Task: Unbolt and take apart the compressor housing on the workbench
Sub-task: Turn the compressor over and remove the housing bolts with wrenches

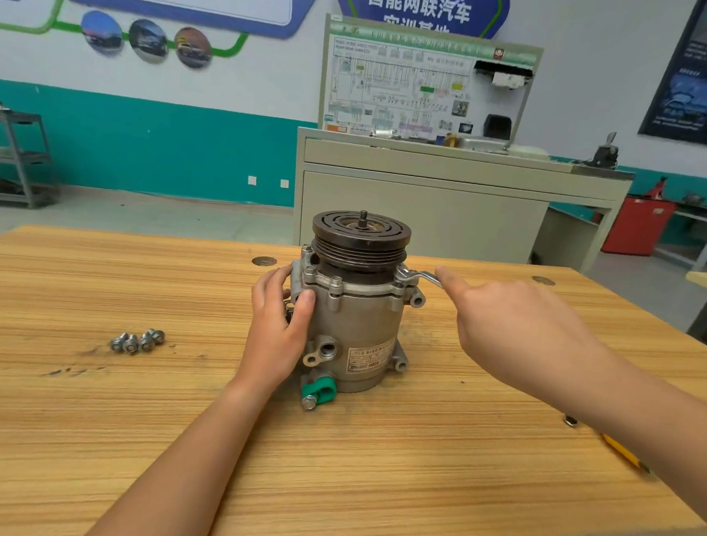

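Observation:
The grey compressor stands upright on the wooden workbench, with its dark grooved pulley on top. Several bolts sit in the flange ring under the pulley. My left hand grips the housing's left side, thumb on the front. A silver wrench sits on a flange bolt at the right. My right hand holds its handle with one digit stretched along it; the other fingers are hidden. Several loose bolts lie together to the left.
A green clip with a bolt sits at the compressor's foot. A yellow-handled tool lies near the bench's right edge, partly under my right forearm. A beige cabinet with a wiring board stands behind the bench.

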`<action>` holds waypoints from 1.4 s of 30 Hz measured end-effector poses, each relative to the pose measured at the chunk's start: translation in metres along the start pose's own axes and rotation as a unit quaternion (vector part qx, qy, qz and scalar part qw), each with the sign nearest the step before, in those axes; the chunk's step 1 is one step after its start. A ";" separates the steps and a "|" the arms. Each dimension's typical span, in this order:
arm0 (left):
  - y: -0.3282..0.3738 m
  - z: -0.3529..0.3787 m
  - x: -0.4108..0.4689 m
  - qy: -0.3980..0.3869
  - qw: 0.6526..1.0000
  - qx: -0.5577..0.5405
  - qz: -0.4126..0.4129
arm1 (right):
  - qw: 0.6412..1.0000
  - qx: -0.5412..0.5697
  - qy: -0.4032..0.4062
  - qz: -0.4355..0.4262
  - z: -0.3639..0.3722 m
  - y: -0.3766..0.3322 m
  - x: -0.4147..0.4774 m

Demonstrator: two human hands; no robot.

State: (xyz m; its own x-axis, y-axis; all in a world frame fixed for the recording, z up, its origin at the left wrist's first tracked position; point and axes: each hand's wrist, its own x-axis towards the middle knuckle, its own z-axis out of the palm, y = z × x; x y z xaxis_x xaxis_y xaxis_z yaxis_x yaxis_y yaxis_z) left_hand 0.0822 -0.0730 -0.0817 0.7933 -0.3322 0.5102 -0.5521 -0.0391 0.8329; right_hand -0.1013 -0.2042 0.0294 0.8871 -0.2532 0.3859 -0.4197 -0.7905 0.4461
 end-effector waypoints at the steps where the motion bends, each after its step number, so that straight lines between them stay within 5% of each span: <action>1: 0.000 0.000 0.000 0.000 1.000 -0.001 0.002 | 1.000 -0.020 -0.002 -0.009 -0.002 -0.003 0.002; 16: 0.000 -0.001 -0.002 0.001 1.000 -0.005 0.007 | 0.974 -0.102 0.043 -0.197 0.005 0.056 0.050; 23: -0.001 -0.001 0.001 0.002 1.000 0.004 0.010 | 0.985 -0.034 0.061 -0.158 0.043 0.030 0.092; 29: 0.000 -0.001 0.001 0.002 1.000 -0.001 0.006 | 0.934 0.221 0.280 -0.033 0.041 0.031 0.038; 34: 0.000 0.000 0.001 0.008 1.000 -0.009 0.007 | 0.975 0.196 0.094 0.038 0.022 0.032 -0.002; 42: -0.001 0.000 0.001 0.014 1.000 -0.011 0.007 | 0.997 0.070 -0.023 0.032 0.001 0.008 -0.004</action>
State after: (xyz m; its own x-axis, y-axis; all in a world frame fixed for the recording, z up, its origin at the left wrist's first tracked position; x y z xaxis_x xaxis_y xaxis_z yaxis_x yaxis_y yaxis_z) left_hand 0.0831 -0.0732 -0.0817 0.7926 -0.3067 0.5270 -0.5573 -0.0140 0.8302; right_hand -0.1075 -0.2101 0.0304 0.8687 -0.3289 0.3703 -0.4479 -0.8409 0.3037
